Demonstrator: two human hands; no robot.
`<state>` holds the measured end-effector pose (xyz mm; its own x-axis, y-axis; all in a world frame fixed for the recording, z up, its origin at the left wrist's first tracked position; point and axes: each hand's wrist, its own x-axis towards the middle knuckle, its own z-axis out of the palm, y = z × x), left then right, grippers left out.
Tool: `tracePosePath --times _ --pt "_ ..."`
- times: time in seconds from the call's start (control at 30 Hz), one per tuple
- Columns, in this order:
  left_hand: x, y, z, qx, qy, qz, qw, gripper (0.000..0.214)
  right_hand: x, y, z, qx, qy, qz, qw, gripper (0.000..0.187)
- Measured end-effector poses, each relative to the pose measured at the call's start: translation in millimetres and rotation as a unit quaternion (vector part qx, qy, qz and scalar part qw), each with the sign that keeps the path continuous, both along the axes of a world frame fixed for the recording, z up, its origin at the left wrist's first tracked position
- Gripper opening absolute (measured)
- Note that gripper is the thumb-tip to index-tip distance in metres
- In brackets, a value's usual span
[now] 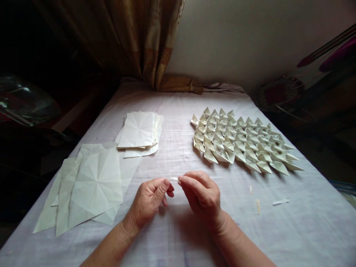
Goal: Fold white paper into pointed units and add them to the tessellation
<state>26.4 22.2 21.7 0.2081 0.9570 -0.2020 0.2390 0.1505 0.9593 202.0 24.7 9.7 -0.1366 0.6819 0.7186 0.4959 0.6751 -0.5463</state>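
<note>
A thin, narrow white paper strip (174, 179) spans the small gap between my hands, above the cloth. My right hand (201, 194) pinches one end between thumb and fingertips. At the other end, my left hand (150, 198) is closed, thumb pressed against the index finger; its grip on the tip is partly hidden. Beyond my right hand, several small folded paper boats (241, 142) stand in tight rows. On the left lie large creased paper sheets (97, 181), with a neat stack of smaller creased sheets (138, 129) behind them.
The bed-like surface has a pale lilac cloth (175, 129). Paper scraps (280, 201) lie at the right, below the boats. A gold-brown curtain (150, 48) hangs at the far edge, by a pale wall (236, 44). A clear plastic object (25, 100) is in the dark left side.
</note>
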Motion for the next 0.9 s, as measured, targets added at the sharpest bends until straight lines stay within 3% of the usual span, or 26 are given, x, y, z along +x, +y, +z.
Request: tracePosePath --times 0.1,0.3,0.43,0.53,0.67,0.8,0.9 --pt "1 0 4.5 -0.073 -0.062 -0.015 0.995 0.063 -1 -1 1.6 0.034 -0.041 0.009 0.999 0.027" --pt "1 4 0.6 -0.114 -0.120 0.054 0.985 0.047 -8 -2 2.3 0.034 -0.070 0.018 0.997 0.014" --pt "1 4 -4.0 -0.079 -0.043 0.048 0.995 0.044 -8 1 -3.1 -0.035 0.013 0.015 0.999 0.006" --pt "2 2 -4.0 -0.035 0.007 0.016 0.999 0.038 -4 4 -6.7 -0.146 0.081 -0.014 0.986 0.003" --pt "4 -1 -3.5 0.027 0.024 -0.036 0.999 0.031 -1 5 -6.3 -0.290 0.101 0.055 0.950 0.013" --pt "3 -1 -5.7 0.055 0.047 -0.066 0.995 0.031 -2 3 -4.7 -0.318 0.105 0.078 0.939 0.015" --pt "2 -1 -6.0 0.021 0.032 -0.062 0.997 0.031 -4 2 -4.1 -0.290 0.109 0.071 0.948 0.015"
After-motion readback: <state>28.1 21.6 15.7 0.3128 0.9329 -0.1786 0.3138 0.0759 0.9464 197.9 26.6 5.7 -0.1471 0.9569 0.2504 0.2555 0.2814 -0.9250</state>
